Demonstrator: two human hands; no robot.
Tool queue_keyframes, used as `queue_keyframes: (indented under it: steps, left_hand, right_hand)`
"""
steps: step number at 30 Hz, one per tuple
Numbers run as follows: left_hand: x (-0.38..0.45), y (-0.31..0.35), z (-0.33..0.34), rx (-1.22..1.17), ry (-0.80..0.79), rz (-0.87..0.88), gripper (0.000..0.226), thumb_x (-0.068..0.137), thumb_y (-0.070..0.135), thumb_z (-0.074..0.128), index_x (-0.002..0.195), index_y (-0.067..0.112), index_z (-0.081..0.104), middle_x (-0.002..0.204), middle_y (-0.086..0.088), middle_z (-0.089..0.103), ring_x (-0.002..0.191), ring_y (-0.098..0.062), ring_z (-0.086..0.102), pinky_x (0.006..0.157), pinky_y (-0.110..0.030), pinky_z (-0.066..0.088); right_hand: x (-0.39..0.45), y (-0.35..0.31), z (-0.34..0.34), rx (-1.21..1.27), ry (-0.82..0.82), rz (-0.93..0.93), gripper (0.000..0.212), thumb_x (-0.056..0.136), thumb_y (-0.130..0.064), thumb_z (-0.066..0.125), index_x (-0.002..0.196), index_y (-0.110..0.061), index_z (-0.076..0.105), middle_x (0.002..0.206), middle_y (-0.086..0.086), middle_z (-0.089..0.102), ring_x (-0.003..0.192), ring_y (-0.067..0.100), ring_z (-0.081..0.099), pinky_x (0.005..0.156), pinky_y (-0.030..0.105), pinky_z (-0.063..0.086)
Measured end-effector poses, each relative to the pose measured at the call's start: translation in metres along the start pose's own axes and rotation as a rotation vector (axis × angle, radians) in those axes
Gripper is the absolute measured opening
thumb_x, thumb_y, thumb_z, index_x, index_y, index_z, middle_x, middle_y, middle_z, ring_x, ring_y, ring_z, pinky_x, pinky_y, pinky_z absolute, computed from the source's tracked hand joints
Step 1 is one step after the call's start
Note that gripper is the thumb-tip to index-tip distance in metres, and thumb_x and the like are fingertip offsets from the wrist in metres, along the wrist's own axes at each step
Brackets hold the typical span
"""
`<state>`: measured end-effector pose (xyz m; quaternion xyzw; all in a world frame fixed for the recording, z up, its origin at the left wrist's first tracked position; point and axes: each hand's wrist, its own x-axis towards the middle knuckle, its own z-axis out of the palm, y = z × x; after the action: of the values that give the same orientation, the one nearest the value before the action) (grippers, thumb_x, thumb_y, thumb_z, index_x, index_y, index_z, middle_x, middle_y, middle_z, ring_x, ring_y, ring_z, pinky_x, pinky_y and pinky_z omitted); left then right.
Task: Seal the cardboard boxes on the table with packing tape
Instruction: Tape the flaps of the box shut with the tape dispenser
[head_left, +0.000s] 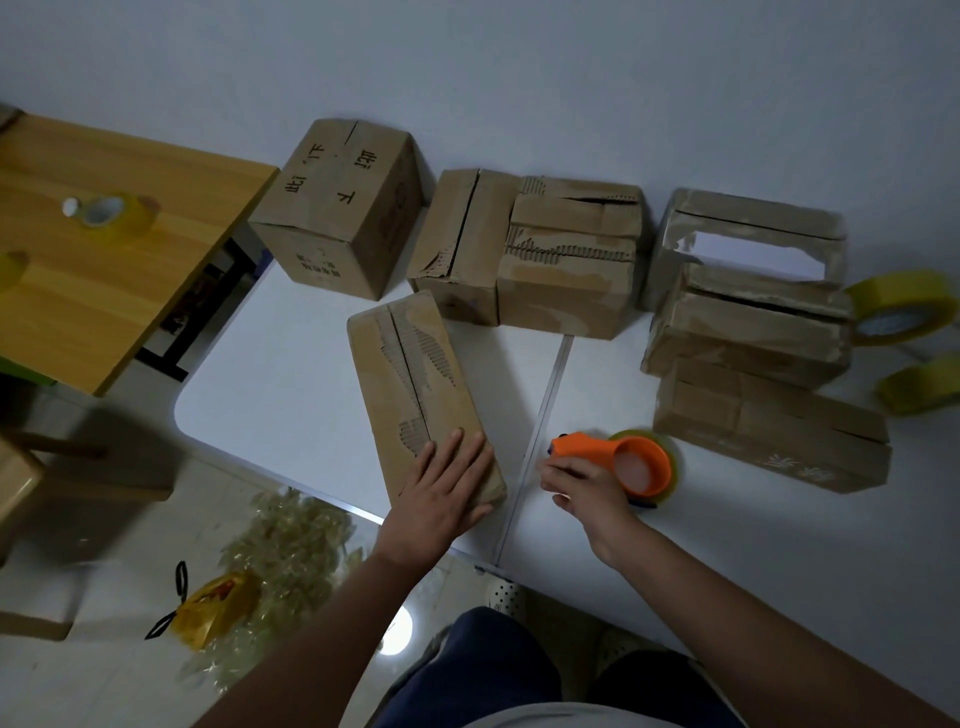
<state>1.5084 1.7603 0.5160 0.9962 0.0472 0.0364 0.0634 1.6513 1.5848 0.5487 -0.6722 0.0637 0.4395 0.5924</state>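
Note:
A long flat cardboard box (410, 374) lies on the white table (291, 384), its top seam running away from me. My left hand (449, 480) rests flat on the near end of this box, fingers spread. My right hand (584, 486) grips the handle of an orange tape dispenser (623, 460) holding a yellowish tape roll, resting on the table to the right of the box. Several more cardboard boxes stand behind: a large printed one (337, 208), two in the middle (566, 260), and a stack at the right (753, 332).
Two yellow tape rolls (898, 306) lie at the table's right edge. A wooden side table (78, 291) at the left carries another tape roll (111, 210). Crumpled used tape (280, 566) lies on the floor below the table's front edge.

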Motion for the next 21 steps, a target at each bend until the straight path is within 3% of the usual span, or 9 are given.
queue_keyframes:
  steps: [5, 8, 10, 13, 16, 21]
  left_hand:
    - [-0.005, 0.006, -0.007, 0.032, -0.125, -0.05, 0.088, 0.092, 0.053, 0.056, 0.159, 0.017, 0.012, 0.166, -0.001, 0.009, 0.153, -0.023, 0.005, 0.12, -0.047, 0.013]
    - [-0.002, 0.012, -0.011, -0.041, -0.112, -0.158, 0.086, 0.095, 0.065, 0.042, 0.159, 0.018, 0.009, 0.166, 0.0, 0.007, 0.153, -0.018, 0.004, 0.122, -0.041, 0.006]
    - [0.002, 0.017, -0.011, -0.029, -0.101, -0.2, 0.08, 0.098, 0.065, 0.034, 0.159, 0.016, 0.013, 0.166, -0.002, 0.012, 0.152, -0.018, 0.011, 0.121, -0.04, 0.011]
    - [-0.001, 0.016, -0.01, -0.008, -0.128, -0.173, 0.088, 0.094, 0.059, 0.048, 0.159, 0.014, 0.009, 0.166, -0.004, 0.009, 0.152, -0.02, 0.011, 0.122, -0.044, 0.021]
    - [-0.007, 0.004, -0.015, 0.023, -0.177, -0.078, 0.102, 0.087, 0.064, 0.055, 0.159, 0.016, 0.002, 0.167, -0.002, 0.002, 0.153, -0.018, 0.005, 0.123, -0.04, 0.018]
    - [-0.009, 0.003, -0.015, 0.08, -0.182, -0.066, 0.106, 0.085, 0.065, 0.058, 0.159, 0.014, 0.003, 0.166, -0.005, 0.002, 0.153, -0.02, 0.003, 0.123, -0.04, 0.014]
  right_hand:
    - [0.001, 0.004, 0.004, -0.05, 0.027, -0.055, 0.009, 0.093, -0.016, 0.063, 0.098, -0.012, 0.068, 0.092, 0.001, 0.066, 0.089, 0.013, 0.06, 0.073, 0.024, 0.046]
    - [0.004, 0.007, 0.007, -0.064, 0.036, -0.098, 0.005, 0.093, -0.016, 0.062, 0.093, -0.017, 0.067, 0.091, -0.001, 0.066, 0.088, 0.011, 0.059, 0.072, 0.023, 0.046]
    - [0.008, 0.008, 0.009, -0.07, 0.045, -0.128, 0.007, 0.093, -0.015, 0.063, 0.089, -0.02, 0.066, 0.089, -0.002, 0.066, 0.086, 0.009, 0.058, 0.072, 0.021, 0.045]
    - [0.016, 0.012, 0.01, -0.108, 0.059, -0.185, 0.005, 0.092, -0.014, 0.063, 0.088, -0.015, 0.066, 0.086, -0.002, 0.065, 0.082, 0.007, 0.057, 0.07, 0.015, 0.044]
    - [0.025, 0.016, 0.013, -0.204, 0.042, -0.274, 0.006, 0.093, -0.012, 0.062, 0.091, -0.008, 0.067, 0.086, 0.0, 0.064, 0.079, 0.006, 0.057, 0.067, 0.006, 0.042]
    - [0.043, 0.024, 0.036, -0.344, -0.014, -0.357, 0.009, 0.093, -0.009, 0.061, 0.088, -0.016, 0.065, 0.089, -0.001, 0.065, 0.083, 0.009, 0.059, 0.075, 0.018, 0.046]
